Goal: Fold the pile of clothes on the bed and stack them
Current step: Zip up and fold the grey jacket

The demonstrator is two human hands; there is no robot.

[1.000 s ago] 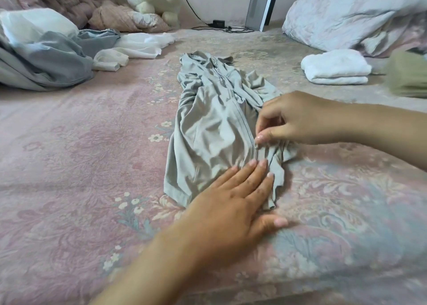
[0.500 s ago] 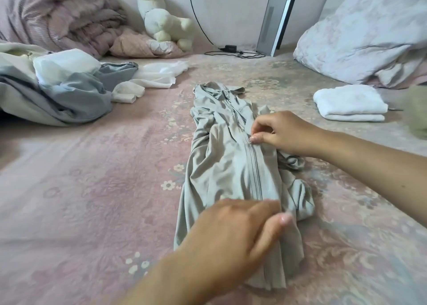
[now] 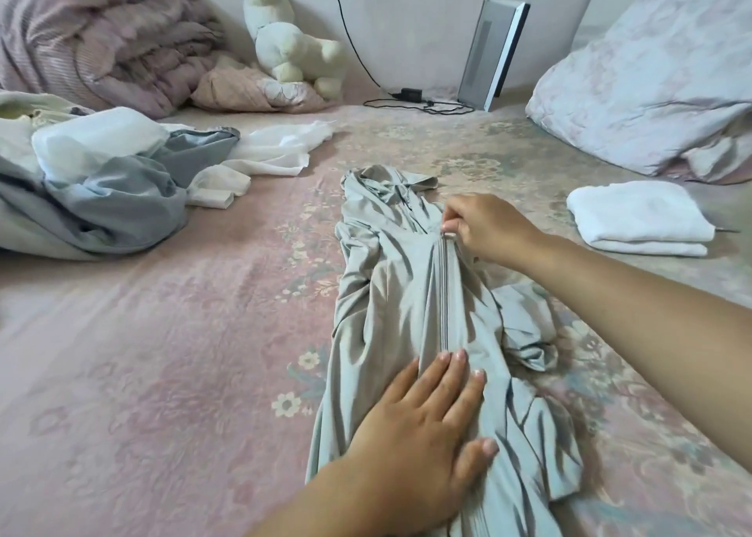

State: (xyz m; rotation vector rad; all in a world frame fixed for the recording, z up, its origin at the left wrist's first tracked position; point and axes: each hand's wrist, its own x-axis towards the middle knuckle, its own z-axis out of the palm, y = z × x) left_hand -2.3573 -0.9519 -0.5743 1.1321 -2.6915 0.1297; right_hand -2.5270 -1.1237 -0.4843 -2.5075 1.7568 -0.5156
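The right hand, just right of the frame's centre, pinches the zip pull between thumb and curled fingers at the top of the closed run of the zip on a pale grey, thin, zip-front jacket. The left hand, at lower centre, lies flat with straight fingers pressing the cloth, its fingertips touching the lower end of the visible zip line. The jacket lies lengthwise down the middle of the frame on the pink floral bedspread, collar toward the top, hem running out at the bottom edge, so its long axis and the zip run straight from one hand to the other. The open part of the zip lies beyond the right hand, toward the collar; that hand is nearer it. A folded white towel sits at right, well apart, and the unfolded pile of grey and white clothes lies at upper left.
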